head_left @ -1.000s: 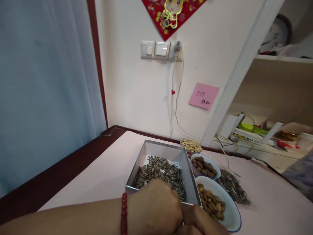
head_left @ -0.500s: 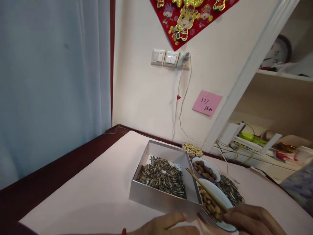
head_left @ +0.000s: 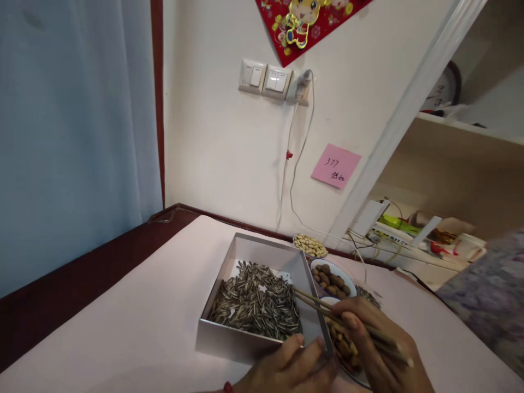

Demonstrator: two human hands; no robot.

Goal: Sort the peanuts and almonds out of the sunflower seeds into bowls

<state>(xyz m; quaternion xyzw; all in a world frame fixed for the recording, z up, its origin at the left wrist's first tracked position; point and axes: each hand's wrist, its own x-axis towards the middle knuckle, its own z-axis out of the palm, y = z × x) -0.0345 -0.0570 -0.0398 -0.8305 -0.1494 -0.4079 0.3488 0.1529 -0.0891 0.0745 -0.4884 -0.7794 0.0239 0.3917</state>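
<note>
A grey open box (head_left: 229,341) stands on the pale sheet, its floor covered with striped sunflower seeds (head_left: 257,303). My left hand (head_left: 290,368) is at the near right corner of the box, fingers curled over the rim. A pair of wooden chopsticks (head_left: 311,298) is gripped in my right hand (head_left: 385,344). Their tips reach across the right wall to the box's inside, near the seeds, with nothing visible between them. Below that hand sits a white bowl of almonds (head_left: 341,345), partly covered by the fingers and chopsticks.
Behind the almonds stand a bowl of round brown nuts (head_left: 329,281) and a bowl of peanuts (head_left: 310,245). A heap of sunflower seeds (head_left: 367,296) lies to the right, mostly hidden by my right hand. A white cable (head_left: 327,233) runs from the wall socket. Patterned fabric (head_left: 487,300) is at right.
My right hand has raised the chopsticks from over the almond bowl, bringing their tips over the box. My left hand has come up onto the box's rim. The view has shifted slightly.
</note>
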